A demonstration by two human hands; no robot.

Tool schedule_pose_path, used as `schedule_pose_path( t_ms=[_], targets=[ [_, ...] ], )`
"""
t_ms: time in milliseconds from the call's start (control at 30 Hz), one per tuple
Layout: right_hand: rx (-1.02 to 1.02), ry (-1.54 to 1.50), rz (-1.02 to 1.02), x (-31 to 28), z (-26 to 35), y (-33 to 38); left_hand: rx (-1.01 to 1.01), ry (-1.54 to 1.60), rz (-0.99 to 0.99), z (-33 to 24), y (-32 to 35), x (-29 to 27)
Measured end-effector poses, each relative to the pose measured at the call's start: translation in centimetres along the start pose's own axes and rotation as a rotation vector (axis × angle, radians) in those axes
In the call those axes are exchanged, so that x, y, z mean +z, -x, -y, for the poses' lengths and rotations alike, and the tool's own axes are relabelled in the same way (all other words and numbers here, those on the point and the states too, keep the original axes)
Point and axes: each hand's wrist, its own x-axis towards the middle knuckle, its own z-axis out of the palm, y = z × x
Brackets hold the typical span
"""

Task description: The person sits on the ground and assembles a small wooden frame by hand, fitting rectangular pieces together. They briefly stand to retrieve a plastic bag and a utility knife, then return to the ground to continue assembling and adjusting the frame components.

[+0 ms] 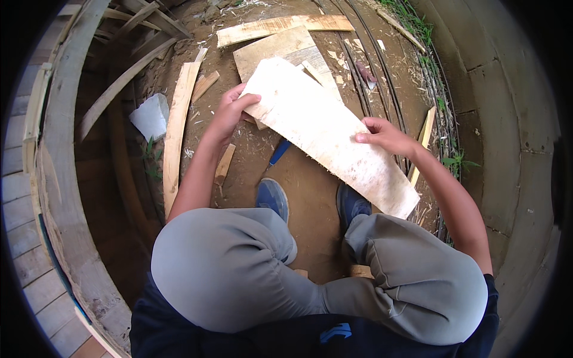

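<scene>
Overhead, left hand [230, 110] pinches the far end of a pale wooden board [325, 131]; right hand [385, 136] grips its right edge above the dirt ground [304, 185].

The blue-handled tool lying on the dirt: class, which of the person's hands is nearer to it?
Left. The left hand grips the pale board just up-left of the blue-handled tool; the right hand holds the board's far edge.

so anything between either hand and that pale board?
Nothing visible. The left hand grips the pale board at its upper end and the right hand grips its right edge, both in direct contact. The board is held above the dirt ground.
</scene>
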Motion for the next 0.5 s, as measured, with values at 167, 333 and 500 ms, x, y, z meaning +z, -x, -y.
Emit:
schedule_pose_path(
  t_ms=[167, 333, 500],
  targets=[
    [-0.069, -0.037, -0.192, 3.3, 0.8, -0.7, -0.064, -0.099, 0.055, -1.1, 0.0, -0.9],
    [-0.137, 0.038, -0.406, 5.4, 3.5, 0.5, 0.011, -0.297, 0.227, -1.5, 0.9, -0.6],
    [-0.248, 0.705, -0.644, 6.9, 7.5, 1.7, 0.042, -0.21, 0.248, -0.6, 1.5, 1.6]
  ],
)
